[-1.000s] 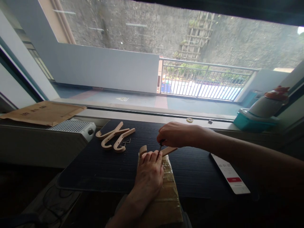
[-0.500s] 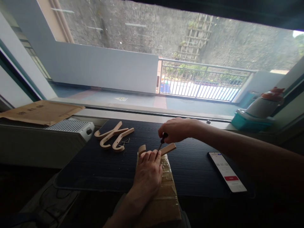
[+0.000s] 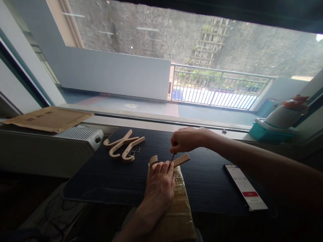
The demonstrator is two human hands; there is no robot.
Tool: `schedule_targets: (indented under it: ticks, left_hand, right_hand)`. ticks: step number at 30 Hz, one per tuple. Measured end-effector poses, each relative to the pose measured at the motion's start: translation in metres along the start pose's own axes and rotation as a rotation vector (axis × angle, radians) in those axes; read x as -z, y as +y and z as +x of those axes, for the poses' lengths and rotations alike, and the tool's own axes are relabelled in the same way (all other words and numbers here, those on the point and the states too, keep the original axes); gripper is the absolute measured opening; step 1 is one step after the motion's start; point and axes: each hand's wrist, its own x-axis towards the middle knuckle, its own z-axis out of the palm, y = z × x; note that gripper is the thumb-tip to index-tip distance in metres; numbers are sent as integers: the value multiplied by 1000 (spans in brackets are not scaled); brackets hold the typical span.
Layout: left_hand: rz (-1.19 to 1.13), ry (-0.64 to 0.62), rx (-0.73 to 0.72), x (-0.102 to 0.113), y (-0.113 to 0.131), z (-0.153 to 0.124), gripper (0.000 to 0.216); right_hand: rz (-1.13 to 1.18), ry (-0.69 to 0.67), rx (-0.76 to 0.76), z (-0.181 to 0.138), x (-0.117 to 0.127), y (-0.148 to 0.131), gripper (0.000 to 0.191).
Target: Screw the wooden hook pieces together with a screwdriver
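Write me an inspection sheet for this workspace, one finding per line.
Surface: black table, wood-grained, small specks on it.
Work items: wooden hook on a taped box; three more hooks lying to the left, with small metal pieces, likely screws, beside them.
Clutter: phone at the right, screen lit with a timer.
Hands: left hand lies over the hook, fingertips hidden; right hand grips a thin-shafted tool, likely a screwdriver.
Cables: dark cable looped low at the left.
Surroundings: envelope on a white heater-like unit; teal box right; railing outside the window.
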Motion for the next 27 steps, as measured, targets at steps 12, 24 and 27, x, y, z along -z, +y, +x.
schedule_targets:
  ticks: [12, 24, 27]
  left_hand:
    - [-17, -13, 2, 1, -1, 1, 43]
    - [-11, -2, 13, 1, 0, -1, 43]
    - [-9, 4, 10, 0, 0, 0, 42]
  right_hand:
    - [346, -127, 42, 11, -5, 13, 24]
    - [-11, 3, 132, 1, 7, -3, 21]
    - [-1, 2, 167, 5, 2, -3, 18]
